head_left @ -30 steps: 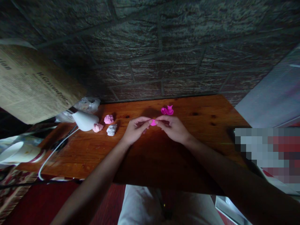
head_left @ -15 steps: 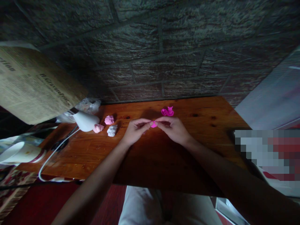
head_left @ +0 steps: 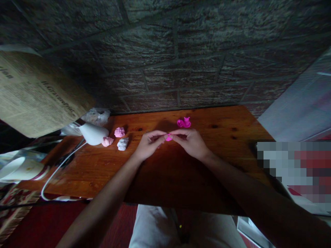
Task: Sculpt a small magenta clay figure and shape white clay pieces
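Between my fingertips, above the middle of the wooden table, is a small bright pink piece, mostly covered by the fingers. My left hand pinches it from the left with thumb and forefinger. From the other side my right hand grips it the same way. Just beyond my right hand lie bright pink shaped pieces, one with small points on top, one rounded. Left of my left hand rest a pink crumpled lump, a paler pink lump and a white lump.
A lamp with a newsprint-patterned shade and white base stands on the table at left. Its white cable runs over the front edge. Clear plastic wrap lies behind. A white cup is far left; a stone-patterned wall rises behind.
Both hands keep their pinch on the pink piece, with barely any movement. The whole view has shifted slightly. A small yellow speck now shows between my legs, below the table edge.
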### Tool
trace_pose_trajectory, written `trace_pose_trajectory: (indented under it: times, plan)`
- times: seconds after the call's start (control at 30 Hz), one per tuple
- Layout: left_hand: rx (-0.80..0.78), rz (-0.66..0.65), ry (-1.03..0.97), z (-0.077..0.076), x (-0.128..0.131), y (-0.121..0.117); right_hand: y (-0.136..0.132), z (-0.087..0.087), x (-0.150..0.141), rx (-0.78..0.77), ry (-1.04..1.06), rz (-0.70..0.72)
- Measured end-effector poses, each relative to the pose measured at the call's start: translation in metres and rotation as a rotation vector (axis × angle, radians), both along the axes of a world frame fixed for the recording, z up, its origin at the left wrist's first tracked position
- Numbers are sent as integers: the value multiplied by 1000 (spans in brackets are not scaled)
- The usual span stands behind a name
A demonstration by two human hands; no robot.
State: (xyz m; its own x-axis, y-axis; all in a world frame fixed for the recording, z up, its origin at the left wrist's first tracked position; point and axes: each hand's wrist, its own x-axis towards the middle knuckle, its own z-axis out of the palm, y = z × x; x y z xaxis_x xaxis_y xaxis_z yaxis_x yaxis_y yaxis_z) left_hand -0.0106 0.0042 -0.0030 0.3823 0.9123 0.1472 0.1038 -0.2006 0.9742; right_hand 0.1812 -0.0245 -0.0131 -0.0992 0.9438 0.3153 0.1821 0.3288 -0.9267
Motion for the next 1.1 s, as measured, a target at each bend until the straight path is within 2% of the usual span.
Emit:
trace_pose_trajectory:
  times: [0.2, 0.43, 0.63, 0.9, 1.1]
  plan:
    - [-12, -24, -6, 0, 0, 0, 0, 0, 1, -6, 0, 6]
    - [-26, 40, -37, 4, 2, -1, 2, -1, 0, -93, 61, 31]
    - [-58, 55, -40, 2, 2, 0, 2, -2, 1, -68, 39, 33]
    - [12, 47, -1, 5, 3, -2, 3, -5, -1, -49, 43, 15]
    - [42, 33, 13, 5, 4, -2, -2, 3, -1, 7, -23, -14]
